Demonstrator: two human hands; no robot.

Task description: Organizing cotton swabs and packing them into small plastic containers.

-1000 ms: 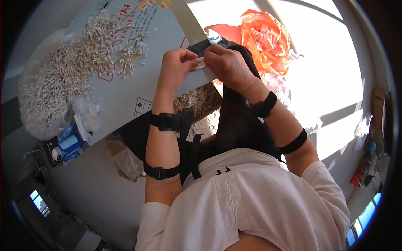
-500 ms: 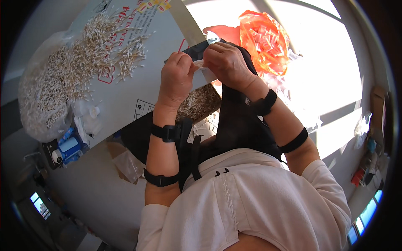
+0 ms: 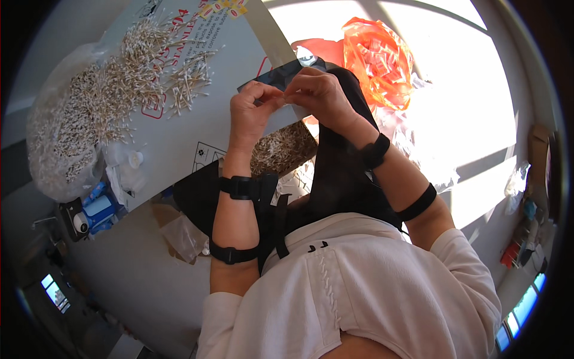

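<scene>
Person seen from above, own body only. Upper body in a white short-sleeved top with a row of small stitching running down the front panel and two short dark marks near the neckline. Sleeves end above the elbows; forearms bare.

Left hand (image 3: 254,113): bare, no glove. Black band with a boxy module at the left wrist (image 3: 242,187); a second black strap (image 3: 233,254) circles the forearm just below the elbow.

Right hand (image 3: 320,96): bare. Black wristband (image 3: 375,151), also with a thicker block on it; a flat black strap (image 3: 417,203) higher up the right forearm near the elbow.
</scene>
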